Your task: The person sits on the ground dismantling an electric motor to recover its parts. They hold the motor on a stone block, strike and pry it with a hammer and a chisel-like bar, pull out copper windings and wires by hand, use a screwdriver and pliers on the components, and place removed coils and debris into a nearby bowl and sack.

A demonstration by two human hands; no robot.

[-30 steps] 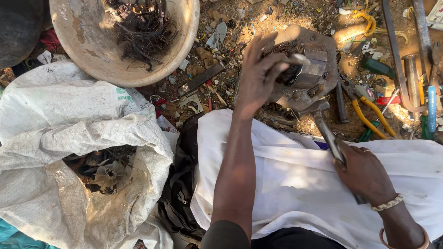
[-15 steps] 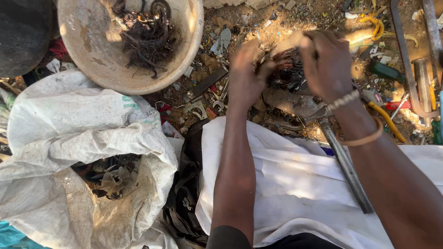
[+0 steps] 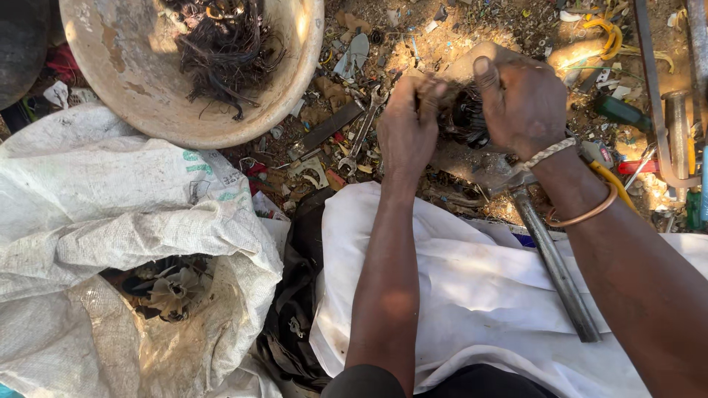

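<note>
The dirt ground is strewn with scrap — a spanner, a flat metal strip, yellow wire. A basin sits at top left, a white sack below it, a white cloth spread near — a metal rod lies across it.

head camera, looking straight down, close above lap

A round, worn basin holding a tangle of dark wires sits on littered ground. Just below the basin lies an open white woven sack with dark scrap inside; to the basin's right lie a wrench and a flat metal strip. Farther right of the basin, a metal rod rests on a white cloth.
</note>
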